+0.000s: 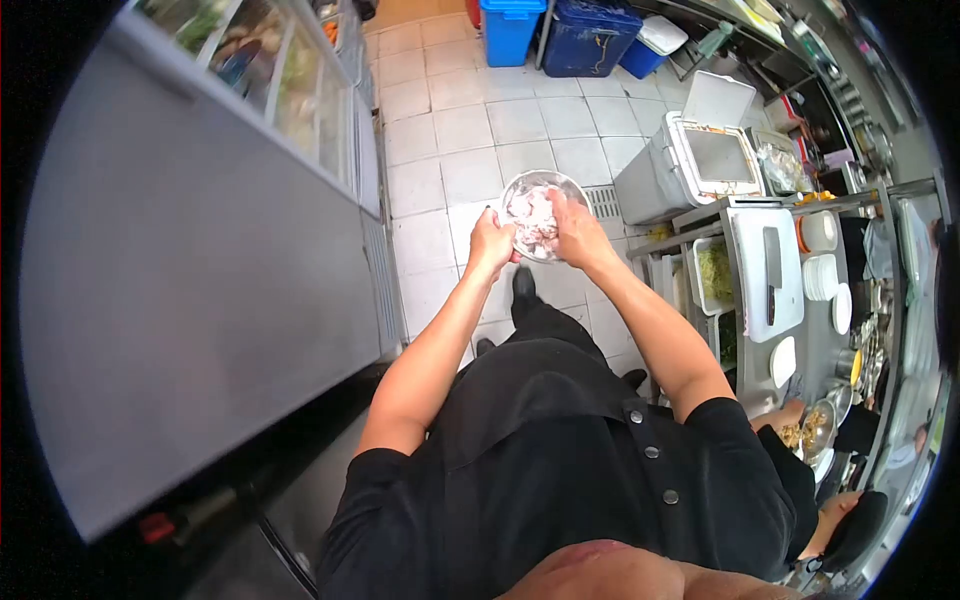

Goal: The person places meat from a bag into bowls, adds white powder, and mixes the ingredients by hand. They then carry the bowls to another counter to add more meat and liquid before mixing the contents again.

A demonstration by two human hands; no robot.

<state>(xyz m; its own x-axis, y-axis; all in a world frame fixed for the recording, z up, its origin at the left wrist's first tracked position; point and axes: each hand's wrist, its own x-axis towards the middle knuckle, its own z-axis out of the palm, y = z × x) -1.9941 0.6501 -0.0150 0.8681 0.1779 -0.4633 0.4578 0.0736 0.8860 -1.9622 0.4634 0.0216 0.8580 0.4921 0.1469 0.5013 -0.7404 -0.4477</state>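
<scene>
A round metal bowl (584, 192) is held out in front of my body, above the tiled floor. Pale pink chunks of what looks like raw meat (533, 216) fill much of it. My left hand (490, 243) grips the bowl's left rim, thumb toward the inside and fingers underneath. Over the right side of the bowl, my right hand (578, 232) reaches in with its fingers curled down onto the meat; their tips are partly hidden among the pieces.
A steel fridge (200, 260) stands close on my left. To the right, a counter holds a white cutting board (755, 250) with a knife (772, 275). A grey lidded bin (655, 165) stands ahead right, blue bins (512, 35) farther back. Another person's arm (780, 415) is at lower right.
</scene>
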